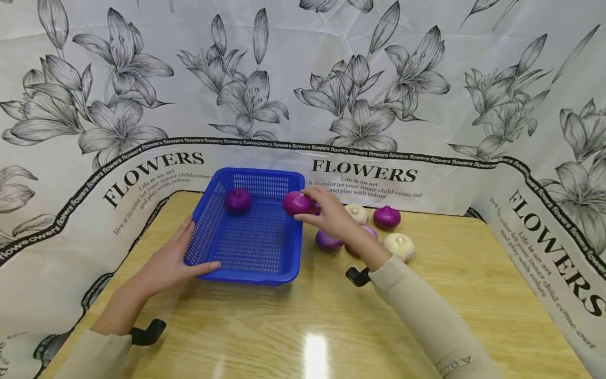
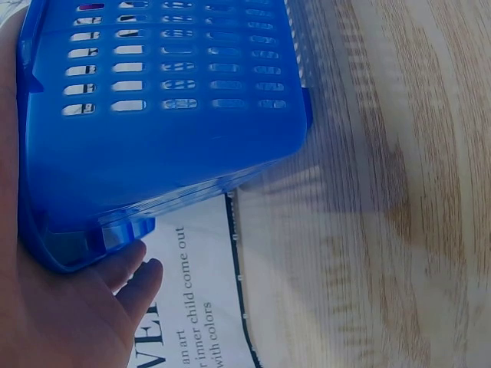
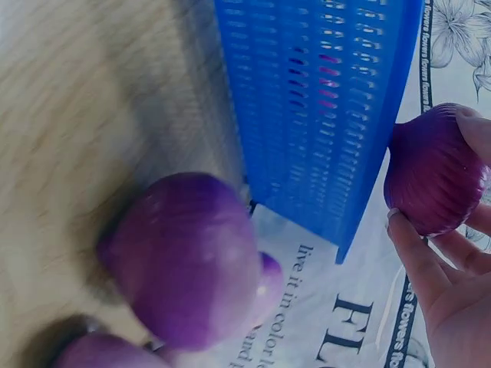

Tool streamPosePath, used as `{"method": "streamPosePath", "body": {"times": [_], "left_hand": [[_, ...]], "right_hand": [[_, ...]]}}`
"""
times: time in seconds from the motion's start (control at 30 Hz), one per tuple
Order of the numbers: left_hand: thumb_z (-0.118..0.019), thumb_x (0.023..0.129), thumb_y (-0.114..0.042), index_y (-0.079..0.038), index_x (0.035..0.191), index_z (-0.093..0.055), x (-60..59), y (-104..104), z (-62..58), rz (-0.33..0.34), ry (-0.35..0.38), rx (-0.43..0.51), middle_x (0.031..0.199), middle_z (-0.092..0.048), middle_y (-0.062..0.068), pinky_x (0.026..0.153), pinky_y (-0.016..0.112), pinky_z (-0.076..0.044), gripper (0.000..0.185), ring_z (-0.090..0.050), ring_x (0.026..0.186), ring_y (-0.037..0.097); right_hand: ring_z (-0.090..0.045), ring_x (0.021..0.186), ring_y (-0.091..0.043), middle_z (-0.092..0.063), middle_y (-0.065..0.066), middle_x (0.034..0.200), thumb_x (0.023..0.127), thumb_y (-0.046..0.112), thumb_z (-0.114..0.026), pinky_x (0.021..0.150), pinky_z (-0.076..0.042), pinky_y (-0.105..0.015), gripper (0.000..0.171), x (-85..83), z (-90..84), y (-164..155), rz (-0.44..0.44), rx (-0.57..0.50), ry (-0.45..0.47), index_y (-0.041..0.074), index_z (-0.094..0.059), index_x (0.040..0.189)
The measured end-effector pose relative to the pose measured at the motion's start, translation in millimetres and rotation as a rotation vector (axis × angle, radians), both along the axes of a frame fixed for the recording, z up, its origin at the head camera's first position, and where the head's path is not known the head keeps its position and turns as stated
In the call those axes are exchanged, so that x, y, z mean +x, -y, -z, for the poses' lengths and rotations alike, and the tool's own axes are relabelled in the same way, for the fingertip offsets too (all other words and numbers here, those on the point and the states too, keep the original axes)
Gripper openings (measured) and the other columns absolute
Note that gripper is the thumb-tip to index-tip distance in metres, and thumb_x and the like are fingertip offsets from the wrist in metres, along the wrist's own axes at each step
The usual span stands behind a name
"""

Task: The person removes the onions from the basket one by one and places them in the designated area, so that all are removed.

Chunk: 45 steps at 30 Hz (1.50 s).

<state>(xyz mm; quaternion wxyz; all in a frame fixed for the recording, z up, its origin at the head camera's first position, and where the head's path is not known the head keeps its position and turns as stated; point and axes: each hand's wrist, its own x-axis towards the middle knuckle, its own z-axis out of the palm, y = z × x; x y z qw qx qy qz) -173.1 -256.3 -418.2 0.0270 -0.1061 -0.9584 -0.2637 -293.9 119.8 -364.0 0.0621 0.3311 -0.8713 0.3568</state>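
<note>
the left hand [image 1: 172, 258] lies with fingers straight, pressed flat against the near left corner of the blue perforated plastic basket [image 1: 251, 263], apparently to steady it on the glossy wooden table [image 1: 331, 326]. the right hand [image 1: 331, 213] pinches a round purple onion [image 1: 297, 202] in curled fingertips over the basket's right rim, with another purple onion [image 1: 238, 200] already inside. only the head view shows the white and purple onions [image 1: 387, 217] waiting to the right; the right wrist view shows the fingertips [image 3: 406, 245] cupping the onion.
</note>
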Motion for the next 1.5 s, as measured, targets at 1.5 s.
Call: {"method": "streamPosePath", "body": {"times": [1.5], "left_hand": [[-0.069,0.085,-0.071,-0.009,0.165,0.003,0.2,-2.2,-0.2,-0.006,0.008,0.011,0.172,0.005,0.013,0.111,0.074,-0.026,0.124,-0.017,0.151,0.053]], "right_hand": [[-0.063,0.121,-0.027,-0.054,-0.017,0.146,0.091,0.023,-0.079,0.101,-0.054,-0.046,0.060,74.8,40.4,-76.5,-0.087,0.113,0.035,0.004,-0.057,0.144]]}}
